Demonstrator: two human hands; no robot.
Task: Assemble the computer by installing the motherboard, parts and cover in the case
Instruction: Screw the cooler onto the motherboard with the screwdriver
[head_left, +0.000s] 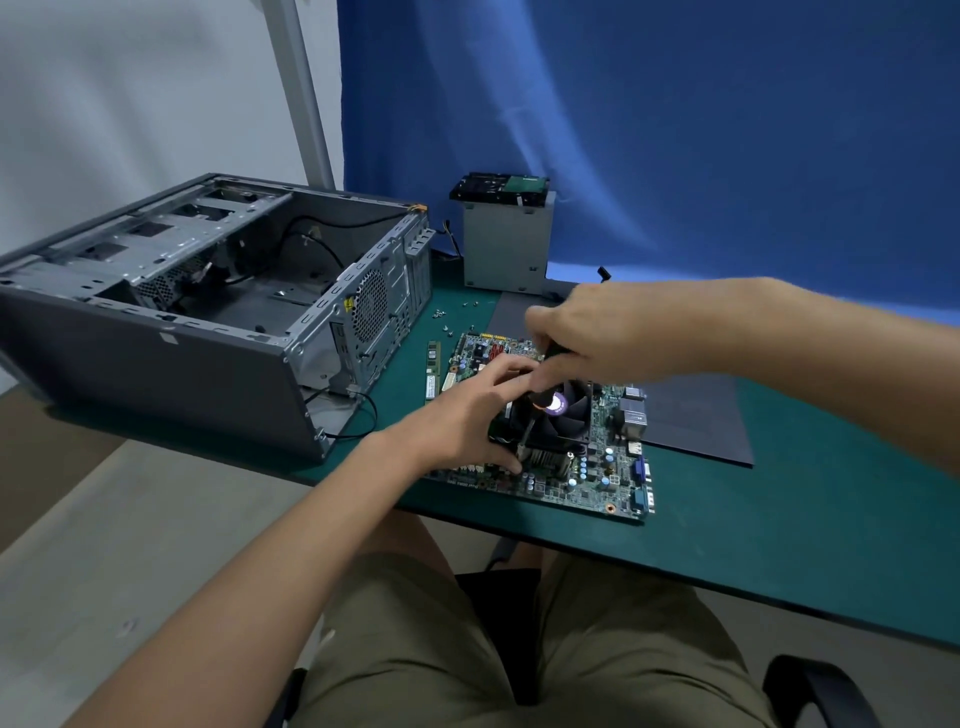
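Counter (779, 519): green mat, everything sits on it.

Case (156, 364): on its side, open face up, well left of the left fingers (506, 376). No board in it yet.

Cover panel (696, 415): flat grey sheet, right of the right hand and beyond the board's port edge.

Metal box (506, 244): a drive sits on top; it stands past the right fingers (540, 322), at the back of the counter.

Motherboard (587, 483): flat on the counter directly under both hands, outside the case.

Cooler (566, 415): fan plus heatsink, seated on the board. Left hand (467, 423) clamps it, fingers over the far-left edge, thumb at the near corner.

Right hand (597, 332): wrapped round the screwdriver (540, 402) handle. The shaft runs down just beside the left thumb to the cooler's near-left corner. Tip contact can't be made out.

RAM stick (432, 371): loose, just beyond the left fingertips, beside the board's left edge.

Screws (441, 313): scattered past the RAM stick, between case and metal box.

Handling call:
- The board is stiff but fragile and top-heavy with the cooler on.
- Best lifted by bare edges with both hands, not by the fan, capacitors or connectors.
- The cooler's fins probably bend easily, so it should be held by the fan frame.
- The screws are small and will roll.
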